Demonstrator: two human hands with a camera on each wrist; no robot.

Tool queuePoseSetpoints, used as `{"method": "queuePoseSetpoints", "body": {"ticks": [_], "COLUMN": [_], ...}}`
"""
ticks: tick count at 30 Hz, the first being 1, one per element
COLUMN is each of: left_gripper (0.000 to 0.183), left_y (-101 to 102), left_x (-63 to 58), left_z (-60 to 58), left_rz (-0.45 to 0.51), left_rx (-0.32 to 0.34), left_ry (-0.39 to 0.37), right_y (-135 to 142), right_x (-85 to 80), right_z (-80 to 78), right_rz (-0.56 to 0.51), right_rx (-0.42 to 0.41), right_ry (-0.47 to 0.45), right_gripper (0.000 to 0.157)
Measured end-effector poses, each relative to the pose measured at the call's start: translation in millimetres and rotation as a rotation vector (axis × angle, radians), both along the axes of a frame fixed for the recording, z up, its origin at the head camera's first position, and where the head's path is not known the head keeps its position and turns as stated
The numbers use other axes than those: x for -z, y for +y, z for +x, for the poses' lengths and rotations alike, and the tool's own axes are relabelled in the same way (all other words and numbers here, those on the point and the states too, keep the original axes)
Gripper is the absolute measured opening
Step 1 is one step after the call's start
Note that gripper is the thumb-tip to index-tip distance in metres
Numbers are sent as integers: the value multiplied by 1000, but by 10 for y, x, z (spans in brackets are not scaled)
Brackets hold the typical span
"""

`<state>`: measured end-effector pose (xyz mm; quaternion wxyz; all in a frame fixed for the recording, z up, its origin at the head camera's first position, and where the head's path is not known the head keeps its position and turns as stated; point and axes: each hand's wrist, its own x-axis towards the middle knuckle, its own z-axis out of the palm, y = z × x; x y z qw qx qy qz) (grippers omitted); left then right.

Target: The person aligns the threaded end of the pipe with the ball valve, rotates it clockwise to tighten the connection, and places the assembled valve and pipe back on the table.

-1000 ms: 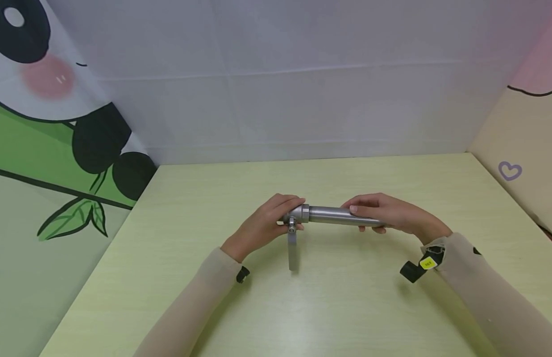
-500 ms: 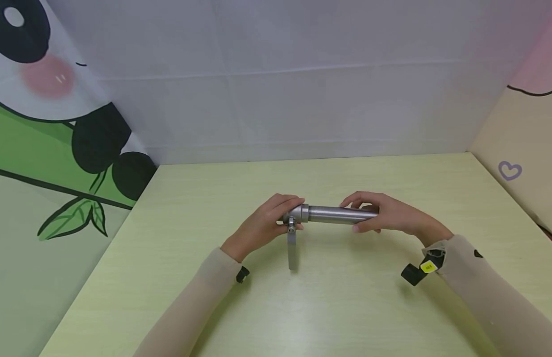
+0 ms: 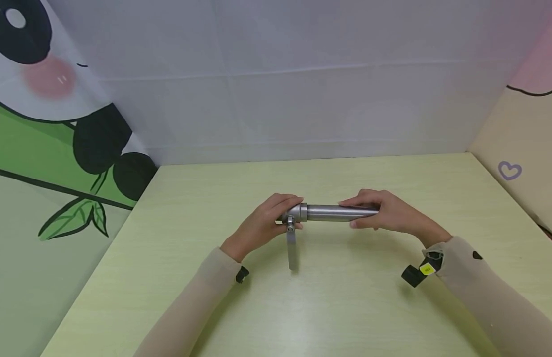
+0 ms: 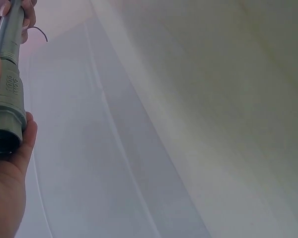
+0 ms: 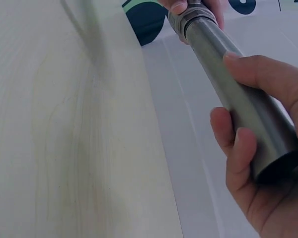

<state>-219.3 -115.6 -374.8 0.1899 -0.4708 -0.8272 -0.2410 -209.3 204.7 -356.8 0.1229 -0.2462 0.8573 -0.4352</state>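
Over the table, my left hand (image 3: 260,223) grips a metal ball valve (image 3: 292,213) whose flat lever handle (image 3: 291,250) points toward me. A smooth steel pipe (image 3: 329,212) runs to the right out of the valve's hex collar. My right hand (image 3: 387,213) holds the pipe's far end, thumb on one side and fingers on the other. In the left wrist view the valve body (image 4: 10,91) shows raised lettering and an open threaded mouth. Thread at the joint and the pipe's hollow end (image 5: 278,168) show in the right wrist view.
A pale wood-look table (image 3: 240,307) lies below both hands. Behind it hangs a white cloth (image 3: 302,109). Cartoon-printed panels (image 3: 92,139) flank the left side, and a beige panel (image 3: 525,148) the right. Each wrist carries a small black camera (image 3: 414,275).
My right hand has loosened and taken a fresh hold on the pipe, its thumb going from the top to the near side. The left hand and valve stay almost still.
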Motion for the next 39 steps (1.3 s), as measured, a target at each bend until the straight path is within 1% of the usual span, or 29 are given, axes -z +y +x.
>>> {"method": "queuePoseSetpoints", "body": {"ticks": [5, 10, 14, 19, 24, 28, 35, 39], "left_gripper": [58, 57, 57, 57, 56, 56, 56, 56], "left_y": [-2, -3, 2, 3, 8, 15, 11, 14], "left_x": [-8, -15, -16, -9, 2, 9, 16, 22], "left_z": [-4, -2, -2, -3, -7, -15, -15, -14], "left_rz": [4, 2, 4, -3, 1, 7, 5, 1], "left_rx": [-2, -5, -8, -13, -8, -1, 2, -3], "left_ry": [3, 5, 14, 17, 22, 32, 24, 27], "right_y": [8, 19, 25, 16, -4, -16, -25, -24], "right_x": [-3, 1, 4, -6, -2, -4, -2, 7], "right_z": [-19, -41, -55, -70, -94, -99, -91, -88], "right_rz": [-5, -62, -111, -117, -111, -133, -153, -160], "right_rx": [23, 76, 82, 80, 70, 39, -2, -15], "right_ry": [-55, -139, -191, -239, -294, -327, -347, -336], "right_gripper": [45, 41, 35, 34, 35, 36, 33, 30]}}
